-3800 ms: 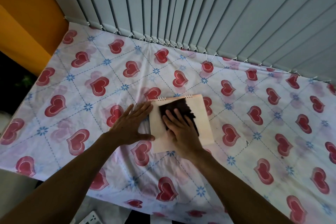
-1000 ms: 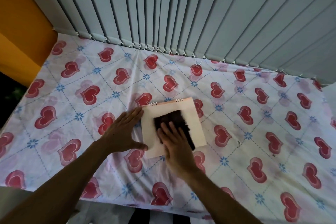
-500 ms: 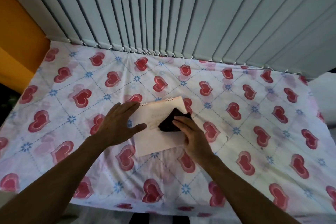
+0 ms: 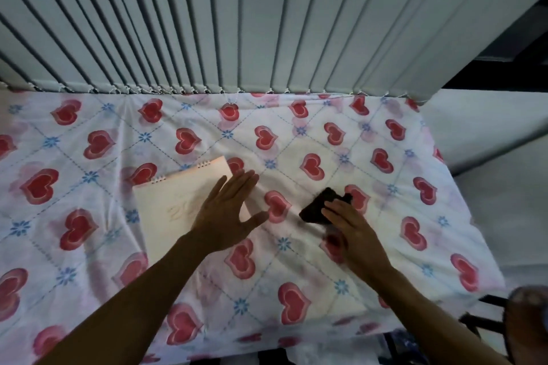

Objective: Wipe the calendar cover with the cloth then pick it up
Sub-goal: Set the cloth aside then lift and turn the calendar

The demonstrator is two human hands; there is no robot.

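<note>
The calendar (image 4: 178, 210) lies flat on the surface (image 4: 296, 139), which wears a cloth with red hearts, and its wire rings point to the far side. The dark cloth (image 4: 318, 207) sits on the hearts to the right, well apart from the calendar. The wiping looks done, so I think the step now is to let the cloth go and pick the calendar up.

To do it well, leave the cloth lying and slip the fingers under one edge of the calendar. The paper is thin and flat, so it may help to slide it a bit or lift a corner first. Lift it with a soft grip so the cover does not bend.

The left hand (image 4: 228, 213) is open, fingers spread wide, palm down over the right edge of the calendar. I cannot tell if it touches. The right hand (image 4: 350, 225) lies low with its fingers on the cloth. I cannot tell if it grips the cloth or just rests on it.
</note>
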